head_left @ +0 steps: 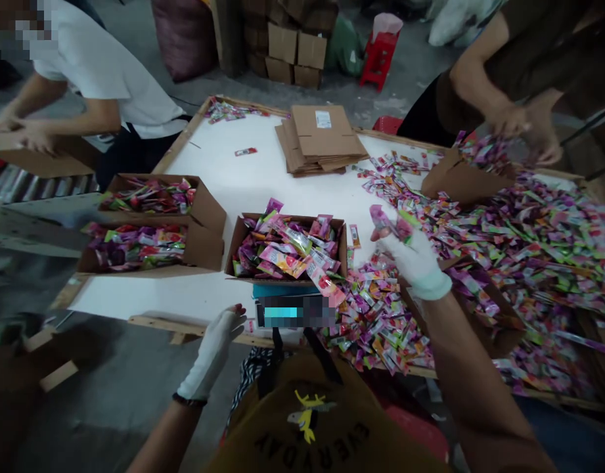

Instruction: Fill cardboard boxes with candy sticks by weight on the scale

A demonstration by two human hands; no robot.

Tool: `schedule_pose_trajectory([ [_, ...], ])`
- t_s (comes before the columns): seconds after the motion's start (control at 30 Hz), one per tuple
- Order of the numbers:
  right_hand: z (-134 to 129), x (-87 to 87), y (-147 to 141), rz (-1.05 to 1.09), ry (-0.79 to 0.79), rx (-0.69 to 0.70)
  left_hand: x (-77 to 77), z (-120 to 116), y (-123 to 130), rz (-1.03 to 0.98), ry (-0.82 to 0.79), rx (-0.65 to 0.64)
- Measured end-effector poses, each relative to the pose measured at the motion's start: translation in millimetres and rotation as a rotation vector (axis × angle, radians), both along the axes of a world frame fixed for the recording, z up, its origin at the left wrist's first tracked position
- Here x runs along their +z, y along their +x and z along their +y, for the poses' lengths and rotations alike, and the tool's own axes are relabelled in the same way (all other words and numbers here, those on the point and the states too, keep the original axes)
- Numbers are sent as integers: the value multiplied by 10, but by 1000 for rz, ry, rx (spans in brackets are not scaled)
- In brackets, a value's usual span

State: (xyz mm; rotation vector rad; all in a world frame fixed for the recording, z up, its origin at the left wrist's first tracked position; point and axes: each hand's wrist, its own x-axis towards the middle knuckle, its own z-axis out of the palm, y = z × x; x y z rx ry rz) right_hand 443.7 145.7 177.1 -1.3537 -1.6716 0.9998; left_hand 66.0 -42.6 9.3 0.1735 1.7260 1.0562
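My right hand (414, 255), in a white glove with bare fingertips, is closed around a few candy packets (404, 225) above the right part of the table. My left hand (222, 334), gloved the same way, hovers by the table's front edge with its fingers stretched out and nothing in them. Between my hands stands an open cardboard box (228, 268) heaped with pink, purple and green packets (287, 253). It rests on a scale (260, 315) with a lit display. Loose packets (378, 315) lie in a pile below my right hand.
Two filled boxes (206, 253) stand at the left. Flattened cartons (307, 135) are stacked at the back of the white table (218, 187). Another box (494, 322) lies by my right forearm. A co-worker's hands (512, 121) are over a tilted box (454, 177); another person (100, 72) handles a carton at left.
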Motion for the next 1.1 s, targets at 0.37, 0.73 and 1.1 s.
schedule_pose_trajectory([
  [0.37, -34, 305, -692, -352, 151, 304, 134, 239, 317, -29, 85, -205],
  [0.73, 2, 27, -527, -27, 230, 180, -13, 8, 793, -177, 27, -326],
  [1.1, -672, -20, 99, -166, -40, -44, 235, -60, 898, 115, 35, -919],
])
